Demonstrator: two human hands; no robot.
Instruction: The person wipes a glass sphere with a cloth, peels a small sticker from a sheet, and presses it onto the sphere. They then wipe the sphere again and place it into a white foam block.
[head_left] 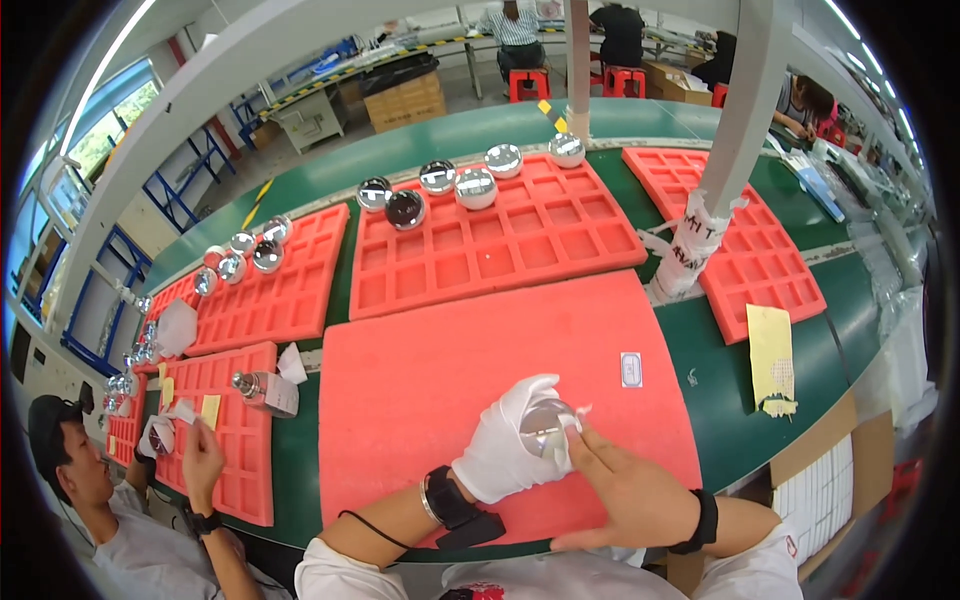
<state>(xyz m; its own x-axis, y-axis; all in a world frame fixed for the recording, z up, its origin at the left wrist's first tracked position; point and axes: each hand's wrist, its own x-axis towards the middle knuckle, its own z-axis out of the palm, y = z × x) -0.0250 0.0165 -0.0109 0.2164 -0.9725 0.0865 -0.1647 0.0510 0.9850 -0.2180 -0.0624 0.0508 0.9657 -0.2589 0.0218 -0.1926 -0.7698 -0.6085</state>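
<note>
In a white glove, my left hand (490, 455) is closed round a shiny mirrored ball (543, 424) just above the plain pink foam mat (410, 370). My bare right hand (630, 490) comes in from the right, its fingers together against the ball's side. A small white wipe (573, 422) shows at those fingertips, pressed to the ball. The ball's underside is hidden by my hands. Beyond the mat, a pink foam tray (470, 262) with square pockets carries several mirrored balls (475, 188) along its far side.
At left, a co-worker (75, 455) handles another ball beside more pocketed trays (245, 490). A pump bottle (268, 392) stands on one tray. A white post (715, 160) rises at right, near a yellow cloth (770, 355). An open carton (870, 450) sits at lower right.
</note>
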